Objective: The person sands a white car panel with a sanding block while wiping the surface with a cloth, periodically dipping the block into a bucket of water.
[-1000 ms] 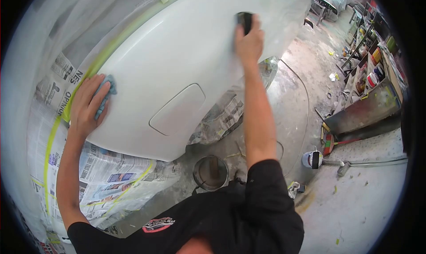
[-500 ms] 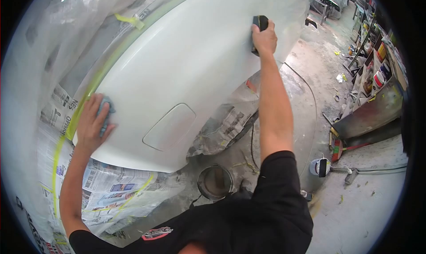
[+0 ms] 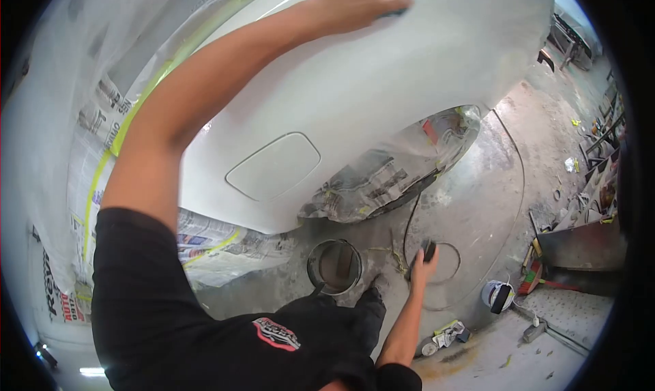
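A white car body panel (image 3: 382, 84) fills the upper view, with its fuel flap (image 3: 273, 166) in the middle. My left arm stretches up across the panel. My left hand (image 3: 361, 3) lies flat near the panel's top, with a bit of dark cloth (image 3: 401, 12) showing under the fingertips. My right hand (image 3: 421, 267) hangs low over the floor, away from the panel, and grips a small black sanding block (image 3: 428, 249).
Newspaper and green tape (image 3: 102, 179) mask the car left of the panel. The wheel arch (image 3: 392, 176) is covered with paper and plastic. A metal bucket (image 3: 334, 265) stands on the dusty floor below. A small tub (image 3: 497, 295), scraps and cluttered shelves (image 3: 593, 200) lie to the right.
My left hand has swept from the panel's left edge up to its top right. My right hand has left the panel and dropped toward the floor with the black block.
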`<state>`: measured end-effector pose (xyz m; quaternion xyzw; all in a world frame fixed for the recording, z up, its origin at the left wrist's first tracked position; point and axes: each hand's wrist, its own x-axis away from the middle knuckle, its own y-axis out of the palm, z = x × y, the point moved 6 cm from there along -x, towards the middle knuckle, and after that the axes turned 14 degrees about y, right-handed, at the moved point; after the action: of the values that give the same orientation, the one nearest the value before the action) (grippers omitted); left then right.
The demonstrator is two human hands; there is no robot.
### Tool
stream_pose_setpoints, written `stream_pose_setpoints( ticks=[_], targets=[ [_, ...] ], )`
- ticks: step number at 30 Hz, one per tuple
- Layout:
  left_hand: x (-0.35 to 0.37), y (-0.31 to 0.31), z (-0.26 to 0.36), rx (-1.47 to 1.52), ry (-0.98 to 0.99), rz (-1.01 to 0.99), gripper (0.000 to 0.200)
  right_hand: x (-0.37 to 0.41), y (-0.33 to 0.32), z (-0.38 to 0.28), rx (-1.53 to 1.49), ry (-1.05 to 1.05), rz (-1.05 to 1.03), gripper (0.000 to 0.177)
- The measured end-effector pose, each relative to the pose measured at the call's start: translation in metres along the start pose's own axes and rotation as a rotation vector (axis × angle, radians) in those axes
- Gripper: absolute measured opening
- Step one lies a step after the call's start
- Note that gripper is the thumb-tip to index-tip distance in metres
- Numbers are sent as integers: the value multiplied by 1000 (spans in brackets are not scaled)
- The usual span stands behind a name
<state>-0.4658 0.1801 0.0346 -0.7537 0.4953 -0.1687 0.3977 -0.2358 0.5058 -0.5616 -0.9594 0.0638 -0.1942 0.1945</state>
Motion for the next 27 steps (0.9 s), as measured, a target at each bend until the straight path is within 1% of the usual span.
stream_pose_setpoints(
  ticks=[1, 2, 3, 4, 5, 6, 7, 8, 9, 11, 14, 15, 16, 17, 20, 21, 23, 25, 26, 27],
  targets=[
    [-17, 14, 2, 28, 44, 11, 17, 15, -19, 47, 11, 57, -2, 67],
    [-28, 23, 8, 61, 78, -48, 16, 33, -43, 90, 148, 145, -23, 68],
    [-34, 30, 15, 96, 110, -108, 16, 56, -67, 132, 219, 197, -25, 70],
    [-33, 34, 23, 134, 140, -170, 16, 80, -94, 181, 293, 340, -44, 70],
    [-25, 34, 29, 199, 151, -204, 17, 106, -120, 230, 336, 441, -104, 70],
    [-11, 30, 38, 179, 166, -228, 24, 141, -150, 242, 328, 597, -127, 70],
    [11, 23, 53, 158, 182, -252, 31, 173, -177, 265, 463, 657, -99, 70],
    [34, 15, 67, 134, 199, -277, 39, 203, -197, 286, 400, 753, -197, 71],
    [58, 6, 82, 141, 218, -289, 38, 233, -214, 292, 596, 813, -125, 70],
    [105, -21, 113, 143, 240, -322, 38, 282, -229, 338, 564, 837, -92, 66],
    [158, -60, 147, 68, 233, -383, 40, 311, -213, 312, 555, 1068, -169, 70],
    [170, -71, 155, 84, 196, -388, 40, 316, -201, 321, 403, 1070, -174, 70],
    [181, -82, 162, 97, 157, -392, 41, 317, -182, 343, 253, 1063, -179, 70],
    [191, -92, 166, 103, 115, -396, 42, 310, -165, 354, 101, 1046, -188, 70],
    [229, -120, 185, 107, 61, -390, 39, 260, -141, 328, 489, 870, -205, 65],
    [243, -127, 191, 116, 26, -410, 46, 241, -137, 327, 445, 814, -223, 65],
    [262, -143, 199, 120, -55, -464, 51, 204, -135, 331, 355, 713, -253, 65],
    [280, -151, 209, 147, -143, -481, 59, 177, -156, 272, 300, 708, -180, 64],
    [291, -153, 214, 144, -175, -475, 57, 166, -167, 218, 272, 704, -143, 63],
    [303, -155, 220, 141, -208, -469, 56, 150, -174, 210, 271, 655, -108, 63]
  ],
)
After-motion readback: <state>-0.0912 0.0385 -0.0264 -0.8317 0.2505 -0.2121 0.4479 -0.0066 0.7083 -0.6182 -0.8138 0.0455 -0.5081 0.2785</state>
